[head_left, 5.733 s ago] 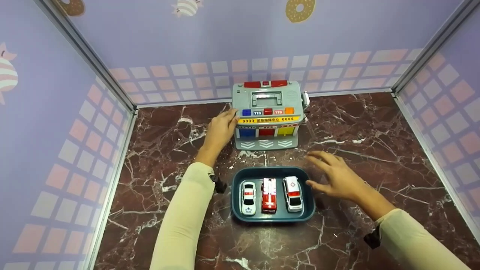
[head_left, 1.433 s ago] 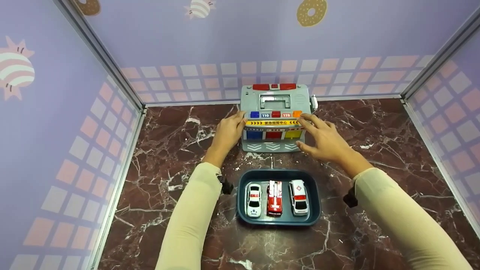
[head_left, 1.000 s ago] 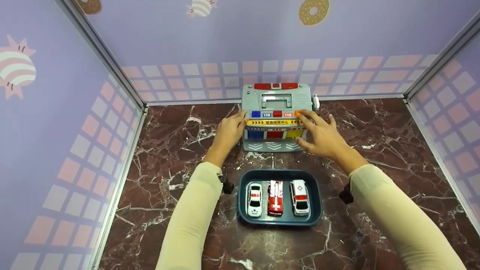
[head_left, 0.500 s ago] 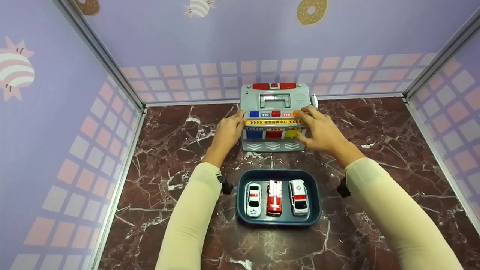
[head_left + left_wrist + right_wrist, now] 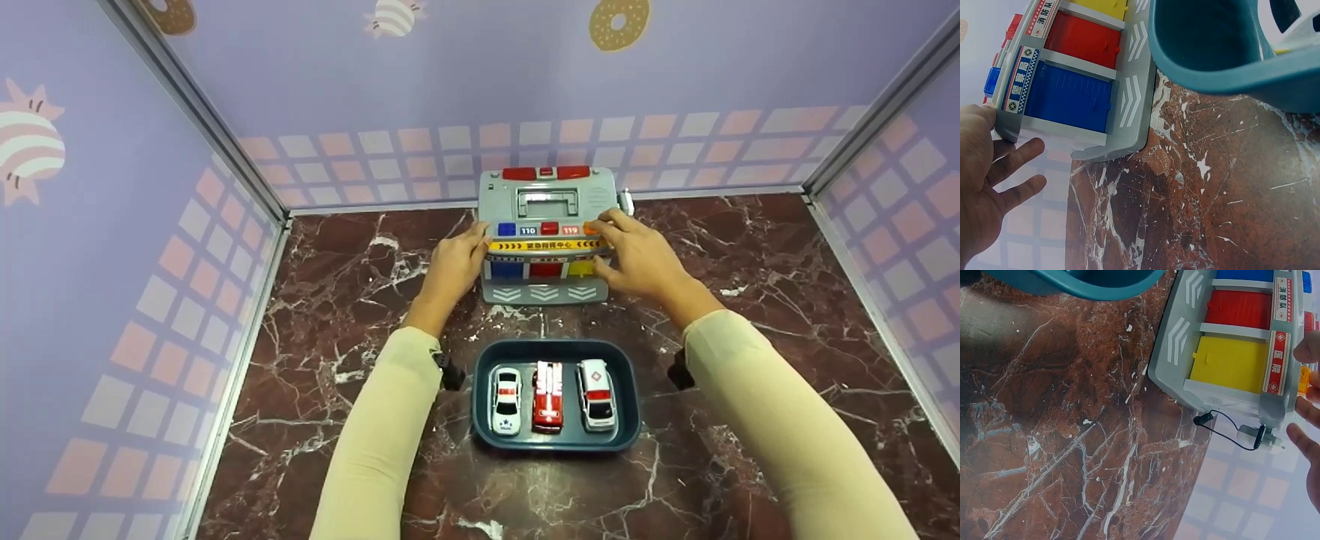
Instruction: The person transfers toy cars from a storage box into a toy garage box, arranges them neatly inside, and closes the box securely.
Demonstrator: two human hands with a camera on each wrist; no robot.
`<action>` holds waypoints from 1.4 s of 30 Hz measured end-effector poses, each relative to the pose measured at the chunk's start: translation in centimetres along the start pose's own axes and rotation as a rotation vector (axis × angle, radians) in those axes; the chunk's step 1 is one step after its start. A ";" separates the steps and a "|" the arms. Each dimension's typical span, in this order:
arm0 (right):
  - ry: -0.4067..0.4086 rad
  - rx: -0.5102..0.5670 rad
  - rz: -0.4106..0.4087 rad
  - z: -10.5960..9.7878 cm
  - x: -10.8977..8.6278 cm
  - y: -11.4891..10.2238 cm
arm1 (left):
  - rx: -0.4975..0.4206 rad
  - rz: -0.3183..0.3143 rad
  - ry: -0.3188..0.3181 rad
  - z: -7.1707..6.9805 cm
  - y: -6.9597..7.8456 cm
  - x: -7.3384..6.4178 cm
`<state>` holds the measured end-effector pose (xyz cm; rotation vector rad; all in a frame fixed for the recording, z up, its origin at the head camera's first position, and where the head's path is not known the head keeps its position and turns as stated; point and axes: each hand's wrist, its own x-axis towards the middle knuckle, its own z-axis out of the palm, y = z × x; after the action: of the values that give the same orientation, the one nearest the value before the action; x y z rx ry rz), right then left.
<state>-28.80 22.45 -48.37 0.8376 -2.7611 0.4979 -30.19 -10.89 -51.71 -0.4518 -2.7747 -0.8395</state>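
A grey toy garage (image 5: 495,201) stands against the back wall, with blue (image 5: 1069,95), red (image 5: 1084,40) and yellow (image 5: 1229,363) doors, all down. My left hand (image 5: 452,264) touches its left front corner, fingers loosely extended. At the right front corner, the fingertips of my right hand (image 5: 641,255) are on or beside the orange button (image 5: 1303,379), partly covering it; the thumb is near the yellow door in the head view. Closer to me, a dark teal tray (image 5: 555,447) holds a toy police car (image 5: 507,405), a toy fire engine (image 5: 548,401) and a toy ambulance (image 5: 597,394).
Purple patterned walls (image 5: 480,75) enclose the marbled dark red surface (image 5: 337,300) at the back and both sides. A white piece (image 5: 625,201) is on the garage's right side. A thin black cord (image 5: 1229,445) hangs at that side.
My right hand has gone from beside the tray to the garage's right front corner. Over the last second its thumb has risen slightly. My left hand has stayed at the left corner.
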 end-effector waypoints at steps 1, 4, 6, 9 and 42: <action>0.002 -0.011 -0.005 0.0 0.0 0.0 | -0.004 0.001 0.002 0.0 0.0 0.0; 0.000 -0.050 -0.008 -0.1 0.0 0.0 | -0.013 0.007 0.008 0.0 -0.1 0.1; -0.008 -0.076 -0.006 -0.1 0.0 0.0 | -0.014 0.010 0.011 0.1 -0.1 0.1; -0.025 -0.093 0.001 -0.3 0.1 -0.1 | -0.015 0.007 0.019 0.1 -0.2 0.0; -0.121 -0.036 0.039 -1.1 -1.5 -0.4 | -0.014 0.021 0.020 0.1 -0.2 0.0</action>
<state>-27.22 23.28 -47.72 0.8330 -2.8929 0.4154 -30.23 -11.00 -51.87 -0.4710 -2.7430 -0.8544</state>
